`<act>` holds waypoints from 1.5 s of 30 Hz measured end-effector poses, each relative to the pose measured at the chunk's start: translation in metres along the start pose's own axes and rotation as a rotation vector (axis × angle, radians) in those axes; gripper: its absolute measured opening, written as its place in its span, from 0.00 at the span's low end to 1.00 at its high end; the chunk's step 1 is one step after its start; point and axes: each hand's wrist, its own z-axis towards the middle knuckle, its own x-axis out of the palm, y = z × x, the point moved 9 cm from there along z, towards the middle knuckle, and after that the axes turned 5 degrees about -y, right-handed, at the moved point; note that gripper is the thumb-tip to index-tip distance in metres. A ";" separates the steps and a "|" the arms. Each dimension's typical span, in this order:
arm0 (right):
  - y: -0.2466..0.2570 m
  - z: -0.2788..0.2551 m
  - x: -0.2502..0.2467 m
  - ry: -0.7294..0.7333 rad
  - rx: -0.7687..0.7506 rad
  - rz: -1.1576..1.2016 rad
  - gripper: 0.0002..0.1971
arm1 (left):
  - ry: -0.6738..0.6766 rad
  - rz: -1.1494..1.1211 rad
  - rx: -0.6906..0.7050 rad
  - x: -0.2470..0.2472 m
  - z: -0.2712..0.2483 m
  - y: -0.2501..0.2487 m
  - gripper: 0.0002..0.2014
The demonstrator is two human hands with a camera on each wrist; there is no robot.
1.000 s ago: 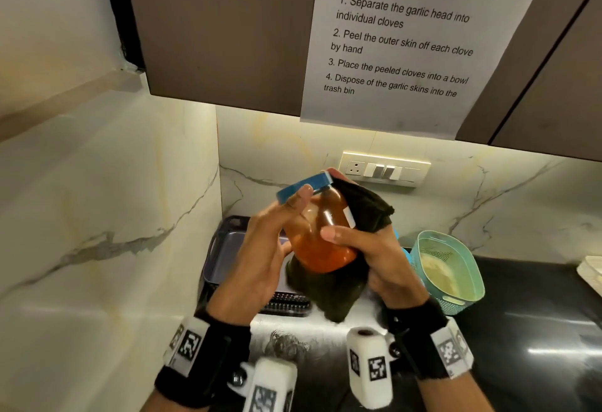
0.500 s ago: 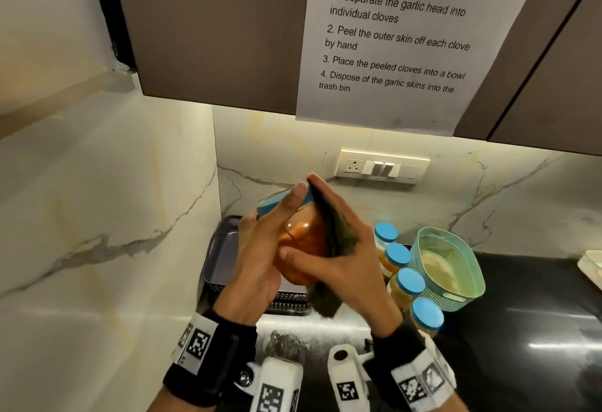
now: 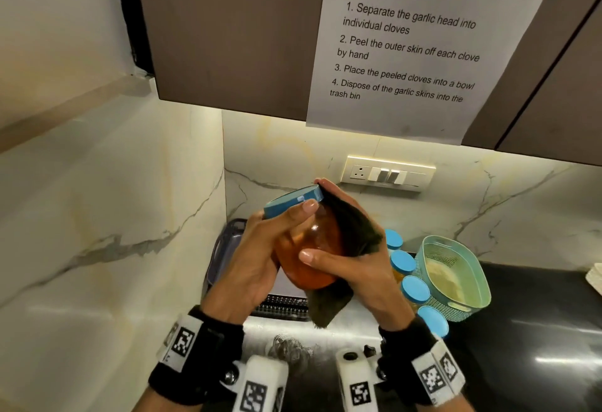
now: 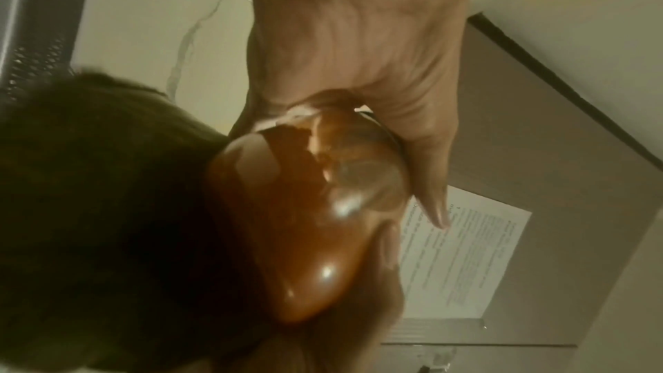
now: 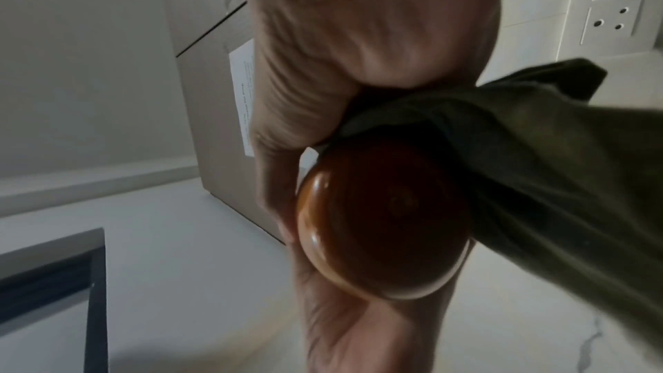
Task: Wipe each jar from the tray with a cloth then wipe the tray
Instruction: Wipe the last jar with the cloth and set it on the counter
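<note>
Both hands hold an amber jar [image 3: 309, 255] with a blue lid [image 3: 293, 203], tilted in the air above the counter. My left hand [image 3: 264, 255] grips the jar just under the lid. My right hand [image 3: 351, 262] holds a dark cloth [image 3: 351, 229] wrapped round the jar's right side, thumb across the front. The left wrist view shows the jar [image 4: 315, 226] and cloth [image 4: 107, 209] close up; the right wrist view shows the jar's bottom [image 5: 384, 220] and the cloth [image 5: 538, 158]. The grey tray [image 3: 224, 249] lies below, at the back left corner.
Several blue-lidded jars [image 3: 413, 288] stand in a row on the counter to the right of my hands. A mint-green basket [image 3: 456, 275] sits beside them. Marble walls close in on the left and behind. A cabinet with a paper sheet [image 3: 410, 47] hangs overhead.
My right hand has slid the cloth round to the jar's right side, baring the jar's front and uncovering the row of jars behind. The jar stays tilted in my left hand.
</note>
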 end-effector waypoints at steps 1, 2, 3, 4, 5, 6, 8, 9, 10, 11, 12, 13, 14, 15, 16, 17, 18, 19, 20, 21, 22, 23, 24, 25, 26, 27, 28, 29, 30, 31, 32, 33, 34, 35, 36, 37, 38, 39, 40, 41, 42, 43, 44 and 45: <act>-0.003 0.001 -0.002 0.012 0.053 0.029 0.45 | 0.041 -0.005 -0.014 0.000 0.001 0.000 0.42; -0.005 0.001 -0.003 0.017 0.086 0.030 0.46 | 0.064 -0.011 -0.019 0.001 0.002 -0.001 0.42; -0.007 0.000 -0.002 0.005 0.101 0.023 0.45 | 0.068 -0.014 -0.018 0.002 0.003 -0.003 0.41; -0.006 -0.002 0.000 -0.016 0.089 0.010 0.43 | 0.052 -0.011 -0.015 0.004 0.003 -0.003 0.38; -0.003 -0.005 0.003 -0.043 0.046 -0.013 0.41 | 0.017 -0.023 -0.019 0.005 0.004 -0.002 0.34; 0.003 -0.008 0.007 -0.077 -0.021 -0.043 0.39 | -0.021 -0.045 -0.019 0.005 0.003 -0.002 0.30; 0.015 -0.016 0.013 -0.129 -0.194 -0.138 0.36 | -0.103 -0.089 -0.004 0.003 0.003 -0.002 0.27; 0.019 -0.021 0.019 -0.140 -0.285 -0.227 0.33 | -0.135 -0.101 0.013 0.001 0.003 -0.003 0.26; 0.020 -0.026 0.024 -0.150 -0.374 -0.342 0.30 | -0.177 -0.108 0.034 -0.003 0.003 -0.004 0.25; 0.021 -0.033 0.031 -0.156 -0.460 -0.460 0.27 | -0.211 -0.114 0.048 -0.006 0.003 -0.006 0.25; 0.020 -0.040 0.037 -0.152 -0.531 -0.565 0.25 | -0.218 -0.129 0.053 -0.007 0.002 -0.007 0.25; 0.018 -0.047 0.044 -0.131 -0.586 -0.647 0.23 | -0.212 -0.143 0.040 -0.007 0.000 -0.005 0.23; 0.017 -0.053 0.049 -0.096 -0.629 -0.702 0.21 | -0.176 -0.149 -0.001 -0.002 -0.003 -0.003 0.19; 0.015 -0.055 0.052 -0.062 -0.652 -0.724 0.21 | -0.139 -0.149 -0.035 0.002 -0.005 0.000 0.15; 0.014 -0.055 0.051 -0.039 -0.662 -0.721 0.21 | -0.117 -0.147 -0.046 0.004 -0.007 0.000 0.13; 0.016 -0.051 0.048 -0.035 -0.660 -0.701 0.21 | -0.118 -0.155 -0.043 0.006 -0.008 -0.002 0.13; 0.016 -0.044 0.044 -0.039 -0.635 -0.655 0.21 | -0.151 -0.156 -0.020 0.003 -0.009 -0.006 0.16; 0.018 -0.036 0.039 -0.045 -0.581 -0.591 0.22 | -0.194 -0.140 0.037 -0.002 -0.007 -0.012 0.24; 0.019 -0.026 0.035 -0.044 -0.484 -0.478 0.21 | -0.225 -0.110 0.092 -0.005 -0.006 -0.016 0.37; 0.018 -0.014 0.028 -0.055 -0.339 -0.326 0.19 | -0.242 -0.089 0.130 -0.006 -0.007 -0.020 0.47; 0.015 -0.002 0.021 -0.079 -0.164 -0.129 0.17 | -0.245 -0.085 0.150 -0.008 -0.007 -0.020 0.52; 0.007 0.009 0.013 -0.117 0.032 0.063 0.15 | -0.248 -0.081 0.159 -0.010 -0.007 -0.019 0.55; -0.004 0.017 0.009 -0.129 0.212 0.218 0.15 | -0.242 -0.074 0.161 -0.010 -0.007 -0.019 0.56; -0.010 0.022 0.010 -0.105 0.349 0.300 0.16 | -0.232 -0.081 0.158 -0.011 -0.006 -0.019 0.58; -0.014 0.026 0.011 -0.082 0.441 0.350 0.18 | -0.205 -0.098 0.154 -0.009 -0.006 -0.021 0.59; -0.015 0.029 0.015 -0.054 0.507 0.409 0.19 | -0.182 -0.121 0.149 -0.006 -0.006 -0.023 0.59; -0.019 0.029 0.020 -0.040 0.569 0.491 0.20 | -0.170 -0.135 0.147 -0.005 -0.005 -0.024 0.57; -0.022 0.030 0.025 -0.043 0.602 0.564 0.19 | -0.159 -0.134 0.172 -0.003 -0.003 -0.028 0.55; -0.024 0.030 0.031 -0.051 0.614 0.626 0.20 | -0.157 -0.114 0.207 -0.001 -0.002 -0.032 0.53; -0.031 0.027 0.034 -0.069 0.623 0.660 0.23 | -0.175 -0.077 0.248 -0.001 -0.001 -0.037 0.54; -0.041 0.024 0.037 -0.099 0.627 0.689 0.27 | -0.203 -0.037 0.295 -0.002 0.001 -0.042 0.56; -0.048 0.019 0.043 -0.131 0.639 0.715 0.28 | -0.232 -0.001 0.345 -0.005 0.003 -0.045 0.59; -0.061 0.015 0.048 -0.169 0.677 0.765 0.25 | -0.267 0.029 0.393 -0.010 0.005 -0.047 0.61; -0.071 0.011 0.054 -0.199 0.715 0.805 0.24 | -0.311 0.075 0.437 -0.016 0.006 -0.050 0.63; -0.079 0.009 0.060 -0.213 0.739 0.834 0.24 | -0.353 0.132 0.476 -0.022 0.006 -0.052 0.63; -0.085 0.008 0.065 -0.222 0.764 0.851 0.24 | -0.375 0.195 0.520 -0.025 0.006 -0.053 0.62; -0.091 0.007 0.069 -0.229 0.786 0.860 0.23 | -0.383 0.253 0.561 -0.027 0.005 -0.053 0.60; -0.094 0.008 0.071 -0.242 0.795 0.879 0.22 | -0.391 0.300 0.585 -0.028 0.004 -0.053 0.58; -0.100 0.007 0.071 -0.264 0.799 0.895 0.22 | -0.411 0.336 0.596 -0.031 0.004 -0.051 0.55; -0.104 0.005 0.069 -0.296 0.799 0.904 0.22 | -0.429 0.363 0.609 -0.034 0.005 -0.048 0.52; -0.109 0.002 0.065 -0.339 0.786 0.910 0.24 | -0.435 0.388 0.626 -0.036 0.005 -0.046 0.50; -0.111 -0.001 0.063 -0.364 0.773 0.918 0.26 | -0.430 0.412 0.642 -0.036 0.005 -0.043 0.47; -0.114 -0.005 0.059 -0.398 0.756 0.927 0.27 | -0.434 0.427 0.652 -0.038 0.004 -0.040 0.45; -0.113 -0.009 0.056 -0.425 0.729 0.916 0.27 | -0.444 0.433 0.661 -0.039 0.002 -0.037 0.42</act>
